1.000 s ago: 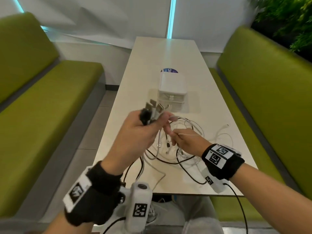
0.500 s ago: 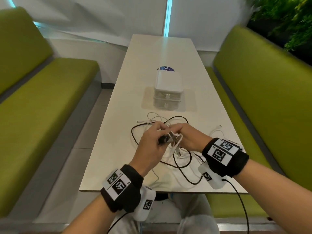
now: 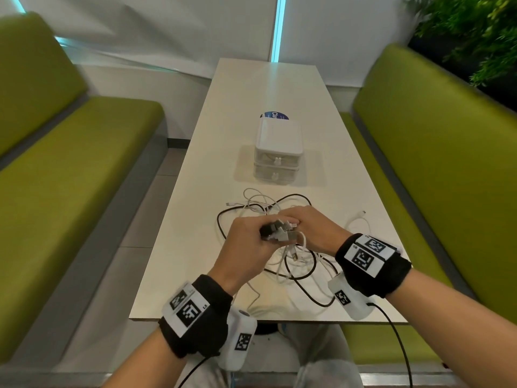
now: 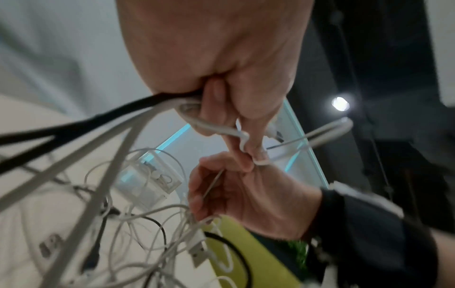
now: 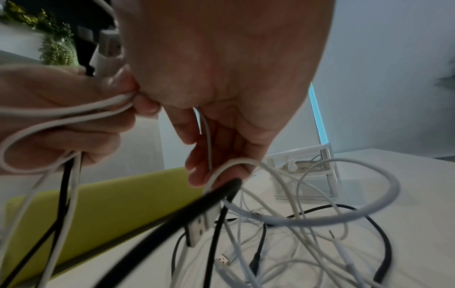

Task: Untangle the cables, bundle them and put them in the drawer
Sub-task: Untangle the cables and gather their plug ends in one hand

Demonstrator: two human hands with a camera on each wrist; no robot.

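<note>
Black and white cables (image 3: pixel 282 204) lie tangled on the near half of the white table (image 3: pixel 195 219). Just above the tangle, my left hand (image 3: pixel 258 236) grips a bunch of cable plug ends (image 3: pixel 279 233); black and white cords (image 4: pixel 103 124) trail down from its fist. My right hand (image 3: pixel 299 224) touches the left one and pinches a thin white cable (image 5: pixel 208 140) that runs down through its fingers (image 4: pixel 221 194). The small white two-drawer unit (image 3: pixel 278 152) stands behind the tangle with both drawers closed; a coiled cable shows inside it (image 5: pixel 305 163).
Green benches (image 3: pixel 70 177) line both sides of the narrow table, the right bench (image 3: pixel 433 163) close to my right arm. A blue round sticker (image 3: pixel 275 116) lies behind the drawer unit. Loose USB plugs (image 5: pixel 222 260) lie among the cords. Plants (image 3: pixel 475 32) hang at the far right.
My left hand has come down from chest height to just above the table with the plug ends in it. The right hand has closed in against it.
</note>
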